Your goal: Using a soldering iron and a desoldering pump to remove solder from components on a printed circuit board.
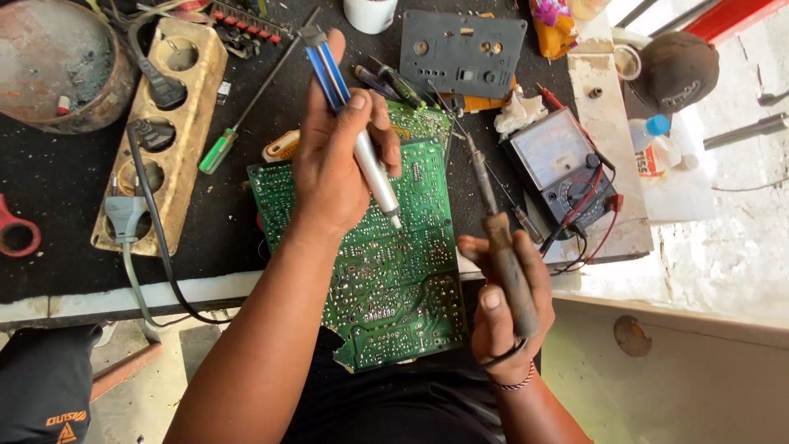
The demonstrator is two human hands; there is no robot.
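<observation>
**Inspector:** Your left hand [333, 160] is closed around a desoldering pump [355, 131], blue at the upper end and silver at the lower. Your thumb lies along its barrel. The pump is tilted, and its tip rests on or just above the green circuit board [394, 271]; I cannot tell which.

**Operator:** And the right?

**Inspector:** Your right hand [503, 308] grips a soldering iron [497, 230] by its worn brown handle. The shaft points up and away from you, running beside the board's right edge. I cannot tell whether the tip touches anything. The cord loops out below your fist, near a bead bracelet [518, 382] on your wrist.

**Operator:** Where does the board sit?

**Inspector:** Solder side up. Its far end lies on the dark bench [49, 181]; the near end overhangs the edge, above your lap. A second green board [423, 122] lies partly under its far end.

**Operator:** Surroundings?

**Inspector:** To your right, near the iron, an analogue multimeter [563, 164] with red and black leads. Beyond the boards, a grey cassette panel [462, 51]. To your left, a green-handled screwdriver [220, 150] lies at a slant, and further left a wooden socket strip [164, 131] holds several plugs. A rusty round pan [49, 62] sits at the far left corner. A dark cap [678, 72] lies at the far right.
</observation>
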